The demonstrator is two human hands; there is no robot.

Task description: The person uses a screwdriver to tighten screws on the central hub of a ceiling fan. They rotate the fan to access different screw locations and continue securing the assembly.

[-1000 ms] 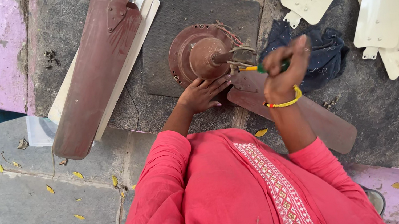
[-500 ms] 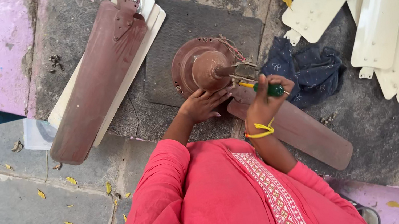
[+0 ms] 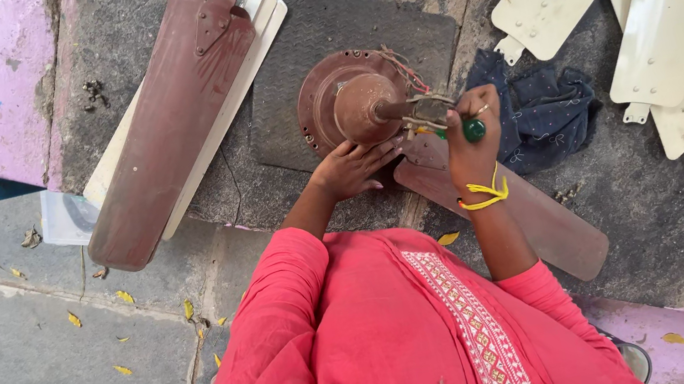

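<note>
While the left hand (image 3: pixel 352 167) rests open against the brown fan motor (image 3: pixel 346 108), the right hand (image 3: pixel 470 138) grips a green-handled screwdriver (image 3: pixel 466 129), shaft pointing toward the motor.

Stone floor (image 3: pixel 64 359), fan blades (image 3: pixel 165 129), dark mat (image 3: pixel 315 30), blue cloth (image 3: pixel 545 107)
</note>
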